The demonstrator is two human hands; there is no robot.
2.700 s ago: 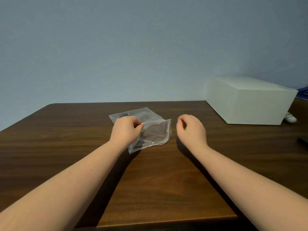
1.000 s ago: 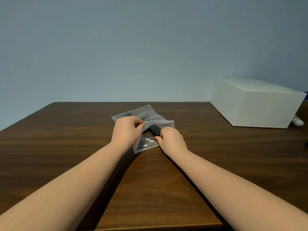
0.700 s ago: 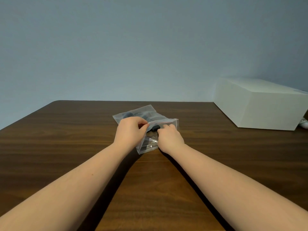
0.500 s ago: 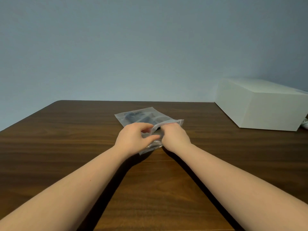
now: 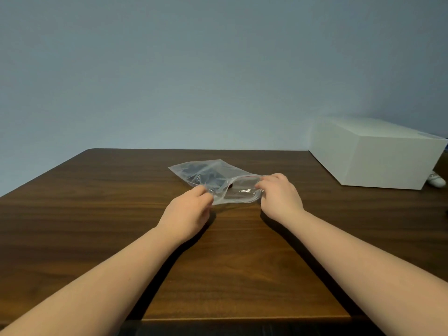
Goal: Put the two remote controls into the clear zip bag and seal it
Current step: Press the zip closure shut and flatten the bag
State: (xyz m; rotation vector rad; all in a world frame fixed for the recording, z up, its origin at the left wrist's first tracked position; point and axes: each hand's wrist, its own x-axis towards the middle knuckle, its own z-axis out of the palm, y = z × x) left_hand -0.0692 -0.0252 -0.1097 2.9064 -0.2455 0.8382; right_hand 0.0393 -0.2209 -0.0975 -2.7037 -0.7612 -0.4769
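Observation:
A clear zip bag (image 5: 213, 177) lies on the dark wooden table (image 5: 97, 214) near its middle. Dark shapes, the remote controls (image 5: 198, 173), show through the plastic at the bag's far end; I cannot separate the two. The bag's mouth, with a thin red line along it, faces me. My left hand (image 5: 188, 210) pinches the mouth's near left corner. My right hand (image 5: 278, 196) pinches the right corner. The mouth edge is stretched between both hands.
A large white box (image 5: 378, 154) stands at the back right of the table. A small white object (image 5: 437, 181) lies just beside the box's right end. The table's near edge runs below my forearms.
My hands met at the middle of the bag's mouth, then slid apart to its two corners. The bag now lies flatter, its mouth drawn taut.

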